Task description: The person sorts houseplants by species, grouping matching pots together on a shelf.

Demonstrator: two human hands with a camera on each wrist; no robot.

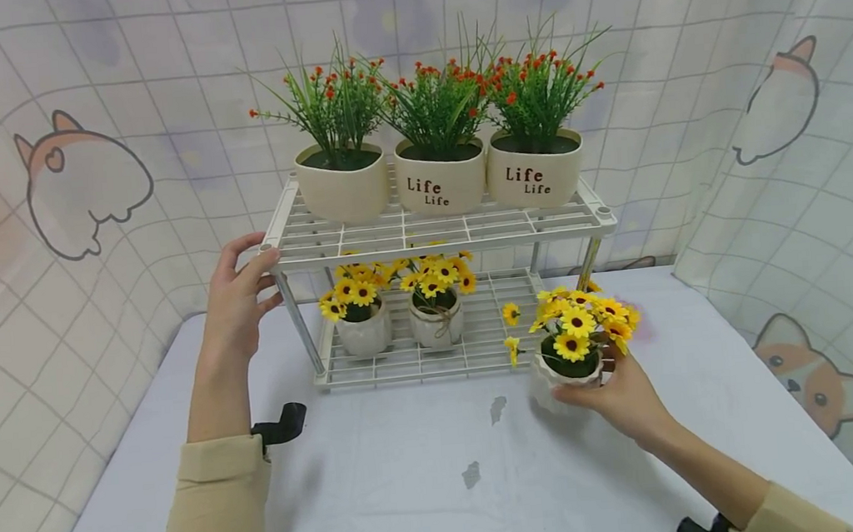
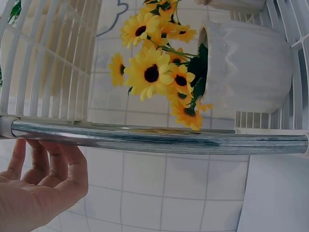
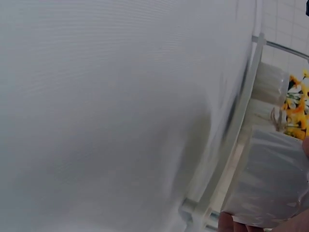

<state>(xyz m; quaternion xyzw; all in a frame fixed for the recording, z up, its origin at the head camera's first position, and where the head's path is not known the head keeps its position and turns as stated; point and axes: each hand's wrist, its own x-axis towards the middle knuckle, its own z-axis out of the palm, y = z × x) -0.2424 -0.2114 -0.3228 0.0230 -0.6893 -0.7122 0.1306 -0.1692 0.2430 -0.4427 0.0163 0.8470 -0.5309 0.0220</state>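
My left hand (image 1: 236, 289) holds the upper left front corner of a white two-tier wire shelf rack (image 1: 448, 252). In the left wrist view, its bent fingers (image 2: 70, 169) lie against the metal post (image 2: 193, 142). At the right front of the lower tier, my right hand (image 1: 628, 400) grips a small white flowerpot (image 1: 549, 386) of yellow daisy-like flowers (image 1: 577, 321). This pot tilts slightly toward the head camera. Two similar pots, one plain (image 1: 367, 333) and one tied with string (image 1: 437, 325), stand on the lower tier's left and middle.
Three cream planters stand side by side on the top tier: left (image 1: 345, 185), middle (image 1: 441, 181) and right (image 1: 535, 175). They hold grassy plants with red blossoms. A white cloth (image 1: 414, 484) with grey patches covers the table. A checked curtain (image 1: 193, 67) hangs behind.
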